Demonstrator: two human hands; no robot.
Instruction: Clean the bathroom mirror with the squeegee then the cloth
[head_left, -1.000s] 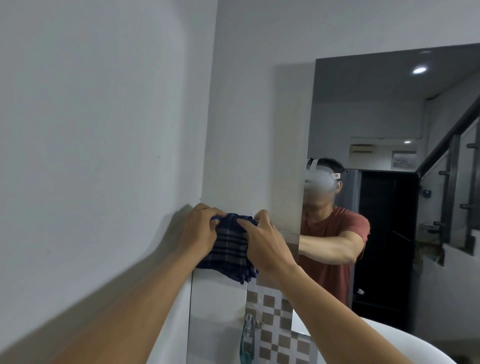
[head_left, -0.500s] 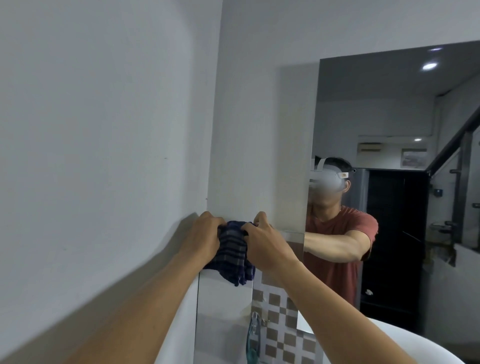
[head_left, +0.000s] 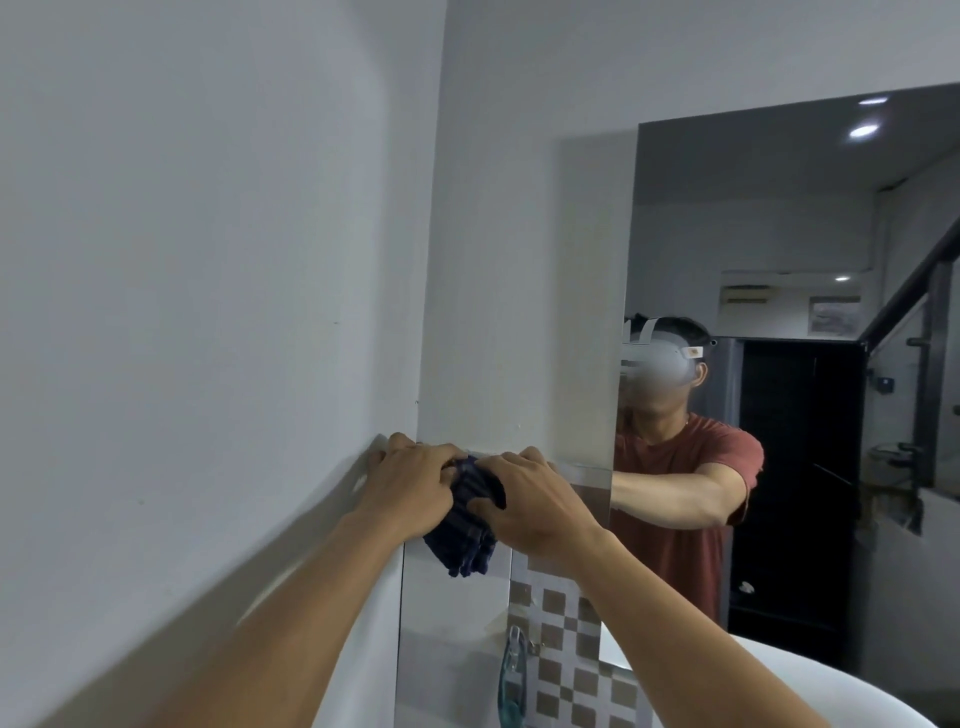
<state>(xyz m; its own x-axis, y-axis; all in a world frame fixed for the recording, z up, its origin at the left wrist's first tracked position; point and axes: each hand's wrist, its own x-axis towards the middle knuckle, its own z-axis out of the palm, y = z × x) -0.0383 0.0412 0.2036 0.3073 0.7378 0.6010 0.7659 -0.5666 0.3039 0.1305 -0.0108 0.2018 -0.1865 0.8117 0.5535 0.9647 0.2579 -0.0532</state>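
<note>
A dark blue checked cloth (head_left: 465, 530) is bunched between my two hands, in front of the wall corner. My left hand (head_left: 410, 486) grips its left side, my right hand (head_left: 530, 506) grips its right side, and its lower end hangs loose below them. The mirror (head_left: 779, 249) fills the right half of the wall, its left edge just right of my right hand. It reflects a person in a red shirt with an arm stretched out. A teal-handled tool (head_left: 511, 680), perhaps the squeegee, hangs on the wall below the cloth.
A white wall (head_left: 208, 312) runs close along my left arm. Grey and checkered tiles (head_left: 561, 639) cover the wall below my hands. The rim of a white basin (head_left: 810, 686) curves in at the bottom right.
My hands have come closer together, folding the cloth from a spread sheet into a tight bundle. The view has shifted slightly so the mirror sits further right.
</note>
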